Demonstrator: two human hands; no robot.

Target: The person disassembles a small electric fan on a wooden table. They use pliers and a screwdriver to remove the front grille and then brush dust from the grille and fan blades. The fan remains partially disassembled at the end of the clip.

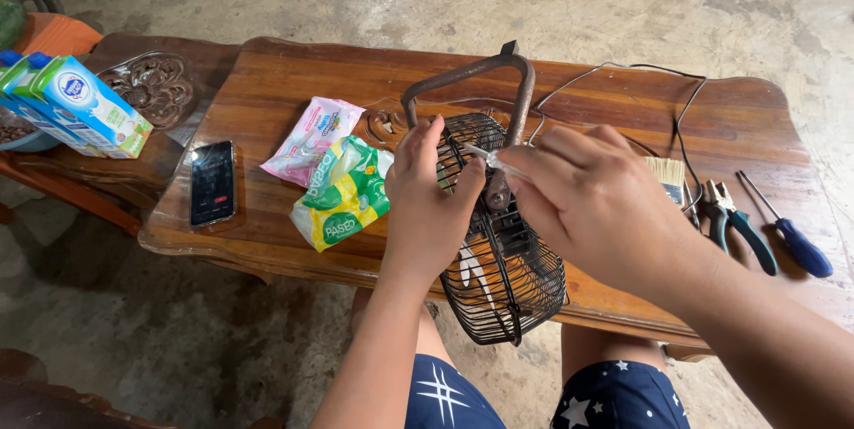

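fan point(503, 278) centre frame, propped on counter point(285, 82) edge over the lap | left hand point(427, 202) grip wrapped on wire cage rim | right hand point(592, 202) grip pinching thin tool point(485, 158) at the hub | judged light, stiff, wires bendable; hold by rim or rusty handle point(467, 73) | packets point(342, 189) left of centre, closed, contents hidden; carton point(84, 109) upper left

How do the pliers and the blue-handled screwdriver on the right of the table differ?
The pliers have two teal-green grips and short metal jaws; the screwdriver has one blue handle and a thin straight shaft. The pliers lie nearer the paintbrush; the screwdriver lies farther right, toward the table edge. Both lie flat and untouched, heads pointing away from the person, while the left hand and right hand work at the fan cage.
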